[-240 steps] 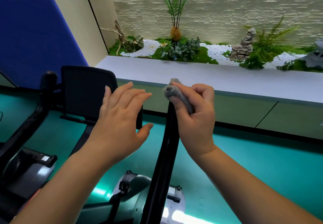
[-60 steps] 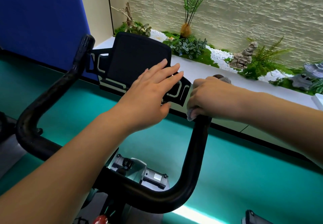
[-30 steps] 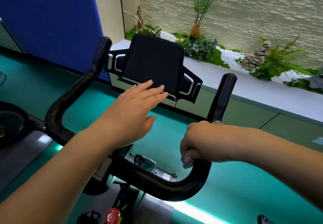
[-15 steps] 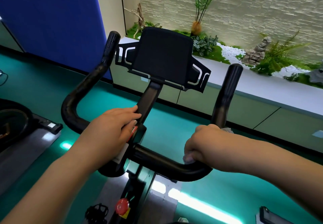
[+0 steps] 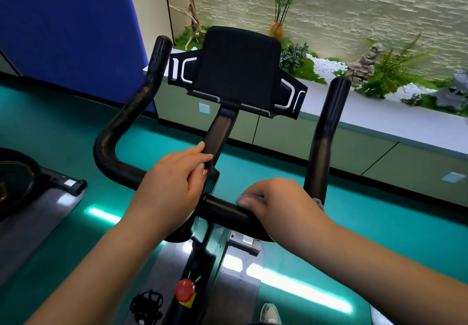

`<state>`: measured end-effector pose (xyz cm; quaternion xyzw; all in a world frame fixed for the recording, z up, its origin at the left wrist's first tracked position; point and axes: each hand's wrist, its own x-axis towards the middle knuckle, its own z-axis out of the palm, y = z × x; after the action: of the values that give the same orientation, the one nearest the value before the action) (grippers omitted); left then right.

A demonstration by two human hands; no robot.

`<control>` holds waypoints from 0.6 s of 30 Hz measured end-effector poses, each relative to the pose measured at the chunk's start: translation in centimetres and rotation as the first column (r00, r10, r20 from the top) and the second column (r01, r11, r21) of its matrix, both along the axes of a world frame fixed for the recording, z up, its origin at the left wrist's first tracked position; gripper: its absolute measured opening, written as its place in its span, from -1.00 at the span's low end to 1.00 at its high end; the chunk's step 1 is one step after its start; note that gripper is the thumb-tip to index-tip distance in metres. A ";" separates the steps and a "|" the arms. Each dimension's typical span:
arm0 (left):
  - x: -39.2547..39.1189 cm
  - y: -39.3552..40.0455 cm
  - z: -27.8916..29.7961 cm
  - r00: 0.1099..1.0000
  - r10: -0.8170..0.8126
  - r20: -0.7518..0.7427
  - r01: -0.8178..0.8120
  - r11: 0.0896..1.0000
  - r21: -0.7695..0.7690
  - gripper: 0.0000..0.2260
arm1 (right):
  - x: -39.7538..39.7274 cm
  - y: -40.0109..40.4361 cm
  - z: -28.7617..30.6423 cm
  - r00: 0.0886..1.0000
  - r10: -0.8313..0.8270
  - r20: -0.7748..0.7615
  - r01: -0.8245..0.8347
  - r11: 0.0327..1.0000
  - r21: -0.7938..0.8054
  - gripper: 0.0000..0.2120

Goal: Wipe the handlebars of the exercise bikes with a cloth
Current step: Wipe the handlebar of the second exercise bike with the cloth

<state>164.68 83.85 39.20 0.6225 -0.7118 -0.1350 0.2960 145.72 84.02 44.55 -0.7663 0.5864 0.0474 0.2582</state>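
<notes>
On the black handlebar of the exercise bike, just right of the centre stem, we see the right hand curled over the crossbar with a grey cloth under its fingers. A small patch of cloth shows at the fingertips, and another scrap peeks out behind the hand, near the foot of the right upright grip. We read this hand as wrapped round cloth and bar together.

Left of the stem, the left hand lies on the handlebar where it meets the clamp. Its fingers are nearly straight and reach forward to touch the side of the stem; we see nothing pinched in it, and the palm rests on the bar. The thumb side is hidden from us.

Above the stem sits a black tablet holder with white-edged side wings. The left upright grip curves up beside it, standing in front of a blue wall panel.

Below the handlebar, the bike frame carries a red knob, with a black pedal to its left and the toe of a shoe to its right. The floor is teal. Beyond the handlebar runs a white ledge holding green plants, white pebbles and small stone figures against a pale stone wall. Far left of the handlebar, part of another machine shows.
</notes>
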 end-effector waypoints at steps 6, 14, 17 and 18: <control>-0.2 -0.1 -0.1 1.000 0.028 -0.005 -0.028 0.999 -0.033 -0.72 | 3.0 0.0 -2.3 0.925 -0.202 0.322 0.229 0.972 -0.047 -0.85; -0.4 0.1 0.1 0.999 0.037 -0.018 -0.038 0.998 -0.056 -0.72 | 3.9 2.0 -3.8 0.884 0.073 0.462 0.184 0.854 -0.486 -0.84; -0.5 0.1 0.0 0.999 0.047 -0.025 -0.048 0.997 -0.060 -0.74 | 3.6 3.0 -4.1 0.875 0.226 0.427 0.098 0.782 -0.616 -0.82; -0.4 0.0 0.0 0.998 0.047 -0.028 -0.049 0.997 -0.062 -0.74 | 3.5 3.2 -4.2 0.865 0.264 0.427 0.086 0.760 -0.644 -0.80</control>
<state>164.23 83.88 39.21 0.6279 -0.6965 -0.1137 0.3281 149.23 87.19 40.35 -0.8212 0.4420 -0.3413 0.1178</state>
